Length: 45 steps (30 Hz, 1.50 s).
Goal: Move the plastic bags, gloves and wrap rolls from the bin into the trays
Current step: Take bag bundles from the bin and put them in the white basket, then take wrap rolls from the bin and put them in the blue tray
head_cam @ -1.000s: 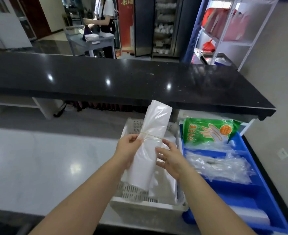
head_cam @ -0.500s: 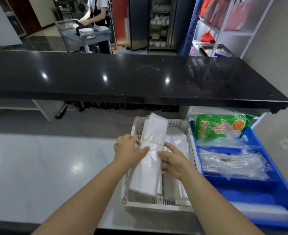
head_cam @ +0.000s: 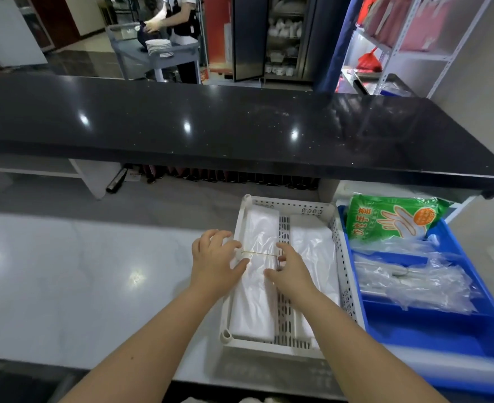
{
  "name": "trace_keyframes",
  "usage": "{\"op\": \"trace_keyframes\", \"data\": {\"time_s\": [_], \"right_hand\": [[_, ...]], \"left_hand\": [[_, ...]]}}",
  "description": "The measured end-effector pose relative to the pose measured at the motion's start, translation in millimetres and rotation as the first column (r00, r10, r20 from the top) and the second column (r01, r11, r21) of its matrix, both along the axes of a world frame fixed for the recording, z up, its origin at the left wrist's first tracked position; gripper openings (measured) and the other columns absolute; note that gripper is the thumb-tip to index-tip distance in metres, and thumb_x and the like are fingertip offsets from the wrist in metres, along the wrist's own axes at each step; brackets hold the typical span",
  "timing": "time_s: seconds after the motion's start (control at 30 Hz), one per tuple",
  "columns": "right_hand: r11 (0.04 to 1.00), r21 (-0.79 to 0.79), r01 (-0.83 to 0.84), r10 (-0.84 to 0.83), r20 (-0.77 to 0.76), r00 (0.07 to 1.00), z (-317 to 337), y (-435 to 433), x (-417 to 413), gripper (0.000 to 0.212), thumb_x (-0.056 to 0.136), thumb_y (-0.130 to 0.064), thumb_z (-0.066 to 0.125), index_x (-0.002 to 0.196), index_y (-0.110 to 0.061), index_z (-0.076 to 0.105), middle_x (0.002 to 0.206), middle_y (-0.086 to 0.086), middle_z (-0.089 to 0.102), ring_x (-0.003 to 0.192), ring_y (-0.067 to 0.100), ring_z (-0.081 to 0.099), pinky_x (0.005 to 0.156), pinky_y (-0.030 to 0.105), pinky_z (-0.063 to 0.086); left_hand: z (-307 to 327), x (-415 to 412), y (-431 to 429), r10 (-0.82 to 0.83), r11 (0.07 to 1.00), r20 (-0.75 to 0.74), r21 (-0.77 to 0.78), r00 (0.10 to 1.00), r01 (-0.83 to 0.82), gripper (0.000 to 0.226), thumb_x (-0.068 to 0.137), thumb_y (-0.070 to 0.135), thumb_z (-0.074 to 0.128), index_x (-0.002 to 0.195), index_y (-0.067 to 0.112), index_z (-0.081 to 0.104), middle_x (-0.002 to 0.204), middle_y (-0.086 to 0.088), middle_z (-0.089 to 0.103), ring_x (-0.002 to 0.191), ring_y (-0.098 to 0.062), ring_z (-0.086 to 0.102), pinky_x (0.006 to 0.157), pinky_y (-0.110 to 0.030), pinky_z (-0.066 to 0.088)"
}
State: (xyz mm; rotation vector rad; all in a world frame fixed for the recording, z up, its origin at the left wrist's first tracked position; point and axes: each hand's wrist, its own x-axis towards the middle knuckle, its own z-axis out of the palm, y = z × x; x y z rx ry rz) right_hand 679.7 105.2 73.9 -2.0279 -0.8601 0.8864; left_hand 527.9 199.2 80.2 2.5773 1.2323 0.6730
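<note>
A white bundle of plastic bags (head_cam: 254, 306), tied with a thin rubber band, lies flat in the left half of the white perforated tray (head_cam: 341, 254). My left hand (head_cam: 213, 263) holds its left edge and my right hand (head_cam: 290, 271) presses its right edge at the band. A second white bag stack (head_cam: 312, 248) fills the tray's right half. Beside the tray, the blue bin (head_cam: 443, 335) holds a green pack of gloves (head_cam: 391, 218), clear plastic bags (head_cam: 414, 280) and a wrap roll (head_cam: 449, 365) at its front.
A black counter (head_cam: 240, 126) overhangs the back of the white worktop (head_cam: 80, 271). Beyond it a person works at a grey cart with stacked plates (head_cam: 158, 48). A metal shelf rack (head_cam: 408, 39) stands at the far right.
Both hands lowered the banded bag bundle from upright in the air down flat into the left half of the tray. The view also tilted forward.
</note>
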Motion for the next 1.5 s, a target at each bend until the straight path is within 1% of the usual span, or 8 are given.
{"op": "trace_keyframes", "data": {"time_s": [0.07,0.17,0.47,0.6,0.73,0.93,1.23,1.5], "right_hand": [[0.99,0.012,-0.138,0.13,0.259,0.957,8,1,-5,0.07,0.08,-0.018,0.068,0.14,-0.03,0.032,0.136,0.0,0.039,0.12,0.019,0.045,0.093,0.035,0.046],[0.934,0.02,-0.355,0.288,0.544,0.788,26,11,-19,0.061,0.082,-0.023,0.066,0.136,-0.029,0.04,0.133,0.0,0.045,0.121,0.022,0.042,0.099,0.037,0.039],[0.609,-0.085,-0.789,0.523,0.791,0.318,43,44,-136,0.049,0.084,-0.031,0.065,0.13,-0.025,0.048,0.127,0.0,0.053,0.115,0.026,0.045,0.096,0.04,0.037],[0.424,-0.103,-0.9,0.589,0.786,0.188,40,37,-221,0.049,0.084,-0.03,0.064,0.13,-0.023,0.049,0.129,0.002,0.053,0.117,0.028,0.045,0.095,0.041,0.037],[0.255,-0.111,-0.961,0.625,0.777,0.076,31,22,-316,0.042,0.08,-0.026,0.063,0.12,-0.018,0.058,0.118,0.006,0.058,0.106,0.032,0.05,0.086,0.042,0.04],[0.114,-0.154,-0.981,0.704,0.709,-0.029,-17,-3,-446,0.045,0.079,-0.022,0.066,0.123,-0.017,0.057,0.119,0.007,0.058,0.11,0.033,0.05,0.086,0.043,0.042],[0.047,-0.439,-0.897,0.873,0.454,-0.177,-133,-27,-525,0.049,0.082,-0.022,0.062,0.129,-0.023,0.05,0.13,0.004,0.051,0.122,0.029,0.042,0.098,0.042,0.037],[-0.195,-0.6,-0.776,0.888,0.227,-0.399,-213,-6,-543,0.052,0.08,-0.03,0.064,0.129,-0.023,0.048,0.132,0.009,0.048,0.119,0.033,0.039,0.093,0.043,0.034]], "left_hand": [[6,-5,0,-0.004,1.0,0.036,0.027,0.999,0.003,0.027,0.07,0.033,0.08,0.091,0.02,0.072,0.11,-0.003,0.065,0.111,-0.031,0.053,0.092,-0.044,0.036],[17,-19,0,0.028,0.994,0.047,0.105,0.998,-0.033,0.028,0.069,0.028,0.08,0.093,0.018,0.071,0.105,-0.004,0.067,0.104,-0.03,0.058,0.088,-0.044,0.039],[18,-164,-47,0.474,0.878,-0.092,0.117,0.876,-0.463,0.029,0.076,0.029,0.071,0.104,0.02,0.068,0.101,-0.001,0.066,0.1,-0.026,0.059,0.089,-0.044,0.038],[10,-252,-92,0.653,0.756,-0.132,0.06,0.746,-0.652,0.031,0.08,0.033,0.064,0.11,0.024,0.064,0.109,0.002,0.062,0.107,-0.024,0.052,0.093,-0.041,0.03],[-1,-344,-137,0.768,0.633,-0.16,0.048,0.62,-0.772,0.031,0.076,0.033,0.068,0.105,0.022,0.067,0.102,0.0,0.064,0.101,-0.027,0.054,0.087,-0.042,0.037],[-36,-474,-196,0.841,0.485,-0.242,-0.058,0.483,-0.873,0.034,0.078,0.034,0.065,0.109,0.023,0.065,0.104,-0.002,0.063,0.103,-0.028,0.054,0.086,-0.041,0.038],[-138,-556,-224,0.739,0.425,-0.397,-0.353,0.545,-0.833,0.043,0.083,0.039,0.055,0.123,0.027,0.055,0.118,-0.001,0.056,0.11,-0.026,0.047,0.088,-0.04,0.034],[-220,-559,-209,0.663,0.346,-0.467,-0.502,0.585,-0.792,0.049,0.082,0.034,0.056,0.13,0.024,0.05,0.125,-0.004,0.054,0.114,-0.028,0.044,0.09,-0.042,0.033]]}}
